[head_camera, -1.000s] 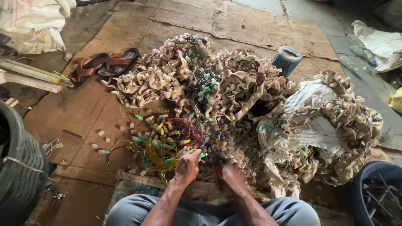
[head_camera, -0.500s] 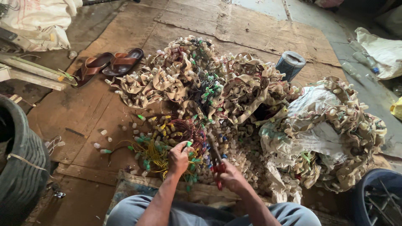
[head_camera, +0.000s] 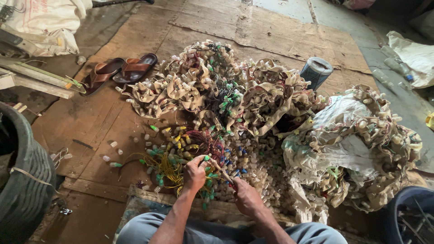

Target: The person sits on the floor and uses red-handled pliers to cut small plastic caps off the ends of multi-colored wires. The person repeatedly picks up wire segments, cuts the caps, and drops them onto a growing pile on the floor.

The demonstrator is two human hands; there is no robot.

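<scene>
Fingers of the left hand (head_camera: 195, 172) are closed around a bunch of capped wires (head_camera: 181, 156), at seven o'clock of the pile. A thin tool (head_camera: 221, 171) is pinched by the right hand (head_camera: 244, 195). Cutting or stripping seems under way; a steady hold is needed.

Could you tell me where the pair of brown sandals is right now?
In the head view, the brown sandals lie on the cardboard floor covering at upper left, just left of the tangled heap of beige strips and right of the wooden slats.

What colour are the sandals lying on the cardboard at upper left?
Brown, with darker reddish-brown straps: the sandals show clearly in the head view.
</scene>
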